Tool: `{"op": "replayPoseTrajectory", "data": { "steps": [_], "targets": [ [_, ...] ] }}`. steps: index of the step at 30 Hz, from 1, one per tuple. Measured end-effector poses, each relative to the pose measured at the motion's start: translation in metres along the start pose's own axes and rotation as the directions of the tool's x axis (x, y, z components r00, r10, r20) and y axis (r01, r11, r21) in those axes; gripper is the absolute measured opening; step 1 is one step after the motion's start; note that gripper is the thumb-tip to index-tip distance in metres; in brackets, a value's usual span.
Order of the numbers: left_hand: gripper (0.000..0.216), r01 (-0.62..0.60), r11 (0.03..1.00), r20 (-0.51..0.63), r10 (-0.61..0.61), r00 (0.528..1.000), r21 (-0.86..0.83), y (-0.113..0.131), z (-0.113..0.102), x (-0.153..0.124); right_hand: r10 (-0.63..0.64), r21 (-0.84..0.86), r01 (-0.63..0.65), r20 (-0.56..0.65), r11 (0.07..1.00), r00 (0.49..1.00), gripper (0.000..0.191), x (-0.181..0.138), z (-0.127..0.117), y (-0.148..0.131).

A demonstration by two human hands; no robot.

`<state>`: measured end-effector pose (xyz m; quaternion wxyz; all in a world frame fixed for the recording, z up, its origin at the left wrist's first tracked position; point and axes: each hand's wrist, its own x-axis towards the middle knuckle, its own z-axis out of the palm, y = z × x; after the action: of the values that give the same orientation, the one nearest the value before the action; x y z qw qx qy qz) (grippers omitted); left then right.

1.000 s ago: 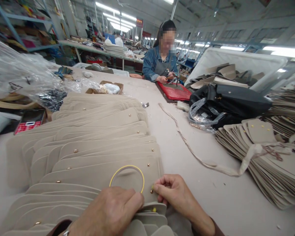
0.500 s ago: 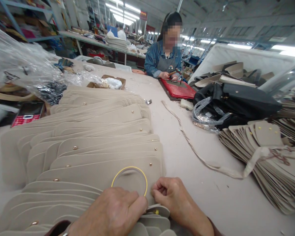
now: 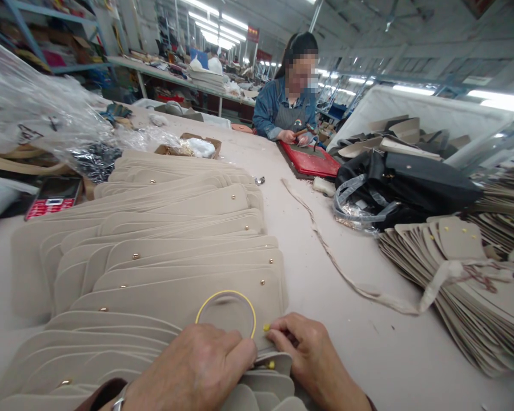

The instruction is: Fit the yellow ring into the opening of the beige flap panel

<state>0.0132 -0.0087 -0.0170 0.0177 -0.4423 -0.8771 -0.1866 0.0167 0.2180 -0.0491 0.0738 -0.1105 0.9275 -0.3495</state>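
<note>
Low in the middle, my left hand (image 3: 197,365) is closed over the near side of a thin yellow-edged ring (image 3: 227,293), grey on its inner side. What else those fingers cover is hidden. To its right, my right hand (image 3: 312,354) pinches a tiny yellow piece (image 3: 266,327) between thumb and fingertips. Another small yellow bit (image 3: 270,365) lies on a beige panel edge between the hands. Beneath and beyond spreads a stack of overlapping beige panels (image 3: 184,288), rounded at the corners, several bearing gold-coloured studs.
Plastic wrap (image 3: 38,97) and a red-and-black box (image 3: 53,198) lie at the left. A fabric strip (image 3: 325,245) crosses the table to a tied panel bundle (image 3: 462,308). Behind it sits a black bag (image 3: 420,177). A co-worker (image 3: 285,108) works at a red board (image 3: 312,162).
My right hand's fingertips have opened slightly, and a small yellow piece now shows between them. My left hand stays on the ring. The view has shifted slightly.
</note>
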Motion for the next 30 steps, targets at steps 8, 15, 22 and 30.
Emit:
{"op": "replayPoseTrajectory", "data": {
  "steps": [8, 15, 22, 30],
  "targets": [
    [0.027, 0.007, 1.0, -0.054, -0.009, 0.998, -0.025, -0.006, 0.006, 0.002, 0.062, 0.006, -0.063, 0.076, 0.998, 0.995, 0.016, 0.021, 0.001, -0.014],
    [0.017, 0.078, 0.997, -0.237, -0.079, 0.968, -0.013, -0.012, 0.006, 0.001, 0.064, 0.131, -0.113, 0.331, 0.985, 0.941, 0.017, 0.016, -0.013, -0.017],
    [0.035, 0.079, 0.996, -0.403, -0.083, 0.911, -0.026, -0.017, 0.002, 0.005, -0.091, 0.217, 0.124, -0.154, 0.968, 0.984, 0.014, 0.019, -0.025, -0.02],
    [0.027, 0.154, 0.988, -0.37, -0.155, 0.916, -0.034, -0.016, 0.01, 0.005, -0.565, 0.004, 0.581, -0.23, 0.814, 0.792, 0.017, 0.03, 0.0, -0.039]
  ]
}}
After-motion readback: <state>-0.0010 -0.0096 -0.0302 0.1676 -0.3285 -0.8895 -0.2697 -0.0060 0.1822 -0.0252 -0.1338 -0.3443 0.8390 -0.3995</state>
